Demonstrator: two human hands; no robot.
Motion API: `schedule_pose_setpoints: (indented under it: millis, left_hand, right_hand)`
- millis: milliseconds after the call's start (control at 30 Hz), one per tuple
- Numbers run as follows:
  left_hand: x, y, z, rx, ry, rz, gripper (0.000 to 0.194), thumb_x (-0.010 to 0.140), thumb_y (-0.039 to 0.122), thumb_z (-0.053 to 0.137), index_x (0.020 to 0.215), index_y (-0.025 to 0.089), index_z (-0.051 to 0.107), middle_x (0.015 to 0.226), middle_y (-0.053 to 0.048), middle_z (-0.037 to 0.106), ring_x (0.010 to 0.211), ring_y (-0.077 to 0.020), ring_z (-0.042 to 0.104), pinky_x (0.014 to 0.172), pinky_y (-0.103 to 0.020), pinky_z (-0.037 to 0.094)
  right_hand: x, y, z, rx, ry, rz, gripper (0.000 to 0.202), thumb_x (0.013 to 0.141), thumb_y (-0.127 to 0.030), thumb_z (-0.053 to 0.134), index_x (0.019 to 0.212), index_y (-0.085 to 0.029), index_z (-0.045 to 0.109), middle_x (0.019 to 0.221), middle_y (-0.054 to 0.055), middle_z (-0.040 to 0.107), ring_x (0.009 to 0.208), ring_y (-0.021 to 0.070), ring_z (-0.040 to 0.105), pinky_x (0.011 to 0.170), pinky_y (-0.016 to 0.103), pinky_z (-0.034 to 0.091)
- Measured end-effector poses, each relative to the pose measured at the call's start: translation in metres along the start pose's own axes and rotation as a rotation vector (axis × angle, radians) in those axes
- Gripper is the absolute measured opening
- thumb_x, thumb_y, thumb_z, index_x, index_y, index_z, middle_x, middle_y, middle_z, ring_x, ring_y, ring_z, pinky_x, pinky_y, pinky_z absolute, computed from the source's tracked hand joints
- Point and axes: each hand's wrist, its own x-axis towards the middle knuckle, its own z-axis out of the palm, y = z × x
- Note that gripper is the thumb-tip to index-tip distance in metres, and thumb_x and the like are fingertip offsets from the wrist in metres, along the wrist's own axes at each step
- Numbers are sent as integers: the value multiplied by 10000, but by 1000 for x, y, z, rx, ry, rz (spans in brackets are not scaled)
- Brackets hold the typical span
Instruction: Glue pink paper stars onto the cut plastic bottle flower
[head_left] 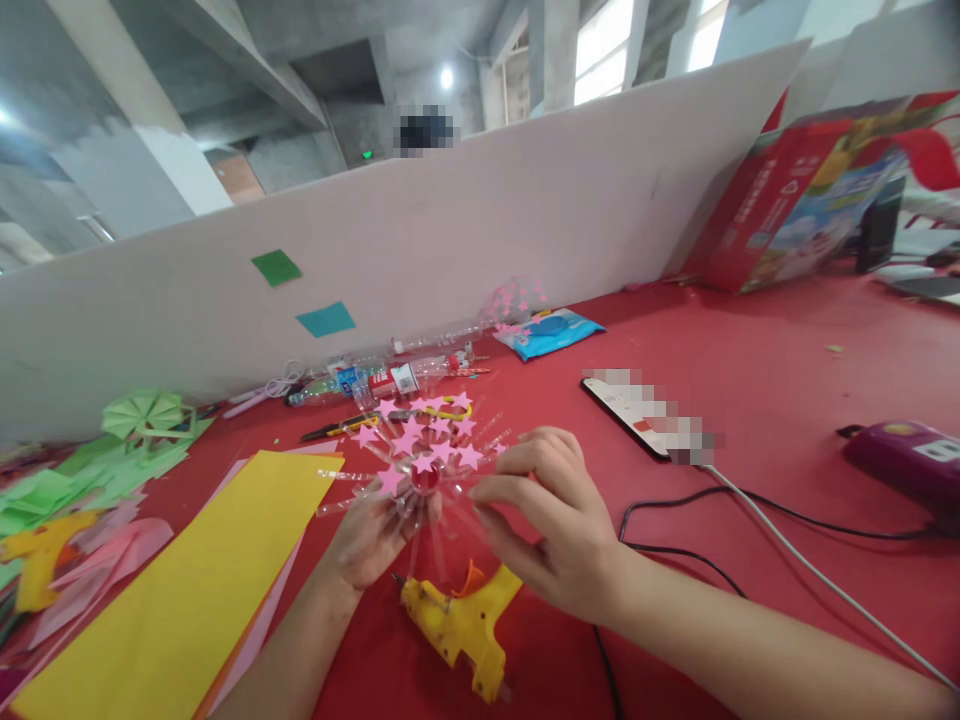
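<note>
A clear plastic bottle piece cut into splayed strips, with several pink paper stars on it, is held in my left hand. The left fingers are closed round it from below and are partly hidden by the strips. At its right side is my right hand, the thumb and index fingertips brought close together by the strip ends. Whatever lies between those fingertips is too small to make out. Just under both hands, a yellow hot glue gun lies on the red table.
Yellow paper and green paper scraps lie left, near another yellow glue gun. Plastic bottles, a utility knife and a blue packet lie behind. A phone with a white cable sits right.
</note>
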Motion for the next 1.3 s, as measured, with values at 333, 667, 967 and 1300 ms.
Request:
schedule_pose_setpoints:
  millis: [333,667,967,1300]
  left_hand:
    - [0,3,3,-31,-30,-22,169,800,54,551,670,131,627,658,-41,689,570,-132,626,575,-232,534]
    - [-6,9,13,-24,-179,2,24,773,127,611,769,122,635,768,-56,690,447,-64,472,492,-216,412]
    - [-4,1,5,18,-204,-13,164,805,134,594,641,131,588,624,-25,594,479,-80,444,513,-233,363]
    - [-4,3,8,61,-219,-56,204,741,47,609,554,129,601,536,-10,539,482,-95,440,511,-238,351]
  right_hand:
    - [5,4,-5,56,61,90,145,834,-62,527,881,-182,593,808,32,550,768,161,520,739,350,429]
    - [9,9,-4,177,-19,70,190,870,-76,520,997,-207,573,920,40,686,860,168,634,876,383,460]
    - [3,2,-2,189,-32,45,169,886,-88,515,1027,-164,569,887,66,672,785,161,590,690,300,468]
    - [2,2,1,80,-76,36,79,875,-157,555,927,-189,605,809,38,645,731,158,553,658,312,424]
